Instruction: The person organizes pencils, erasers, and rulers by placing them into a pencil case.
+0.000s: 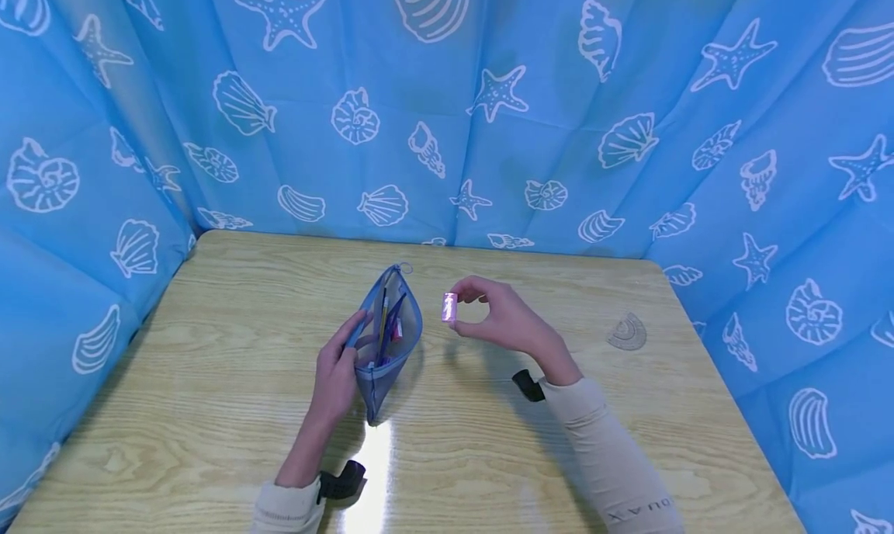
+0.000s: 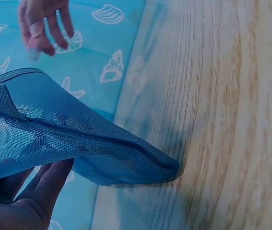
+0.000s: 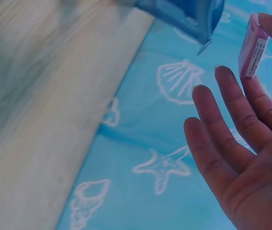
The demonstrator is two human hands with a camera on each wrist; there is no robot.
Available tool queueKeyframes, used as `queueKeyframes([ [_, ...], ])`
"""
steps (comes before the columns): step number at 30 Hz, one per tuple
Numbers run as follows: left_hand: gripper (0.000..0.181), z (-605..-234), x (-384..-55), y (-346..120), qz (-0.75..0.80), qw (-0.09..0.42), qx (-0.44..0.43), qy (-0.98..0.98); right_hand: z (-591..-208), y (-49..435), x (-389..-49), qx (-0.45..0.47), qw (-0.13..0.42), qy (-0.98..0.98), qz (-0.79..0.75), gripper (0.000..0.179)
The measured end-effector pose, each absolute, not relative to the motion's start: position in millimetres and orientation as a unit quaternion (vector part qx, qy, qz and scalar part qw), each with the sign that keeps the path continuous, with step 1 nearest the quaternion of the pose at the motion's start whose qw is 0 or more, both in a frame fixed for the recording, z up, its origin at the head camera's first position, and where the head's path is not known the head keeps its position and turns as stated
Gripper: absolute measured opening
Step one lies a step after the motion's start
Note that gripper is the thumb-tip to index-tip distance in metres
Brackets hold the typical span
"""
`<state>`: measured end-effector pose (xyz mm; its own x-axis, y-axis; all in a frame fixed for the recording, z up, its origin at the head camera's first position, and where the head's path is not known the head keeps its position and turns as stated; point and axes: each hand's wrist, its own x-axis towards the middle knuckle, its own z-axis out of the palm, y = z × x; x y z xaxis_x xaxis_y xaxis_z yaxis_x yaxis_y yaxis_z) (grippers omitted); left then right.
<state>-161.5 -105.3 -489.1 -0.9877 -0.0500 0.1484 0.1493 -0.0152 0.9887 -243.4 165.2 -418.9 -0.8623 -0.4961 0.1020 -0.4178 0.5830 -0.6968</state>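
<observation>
My left hand (image 1: 335, 377) grips the near left side of a blue mesh zip pouch (image 1: 384, 382), its mouth spread wide. Inside stand a yellow pencil (image 1: 383, 317) and a few other slim items, with something small and red-and-white (image 1: 396, 331) beside them. To the right of the pouch, my right hand (image 1: 508, 317) pinches a small eraser in a shiny pink sleeve (image 1: 449, 307) between thumb and forefinger, raised over the table. In the right wrist view the eraser (image 3: 254, 50) shows a white printed label on one side, and the other fingers are spread.
A clear protractor (image 1: 627, 332) lies on the wooden table (image 1: 209, 363) at the right. Blue curtains (image 1: 447, 91) with white shell prints hang behind the table and along both sides. Each wrist carries a black camera, such as the left one (image 1: 342, 481).
</observation>
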Motion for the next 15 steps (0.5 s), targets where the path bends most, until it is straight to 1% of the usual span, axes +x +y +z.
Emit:
queueKeyframes([
  [6,0.062,-489.2,-160.7,-104.9,-0.711,0.078,-0.038,-0.698,-408.9,147.4,-238.9,-0.283,0.050,0.888,-0.360,0.036],
  [15,0.061,-489.6,-159.2,-102.7,-0.701,0.075,-0.035,-0.708,-402.6,123.4,-230.8,-0.314,0.054,0.895,-0.313,0.043],
])
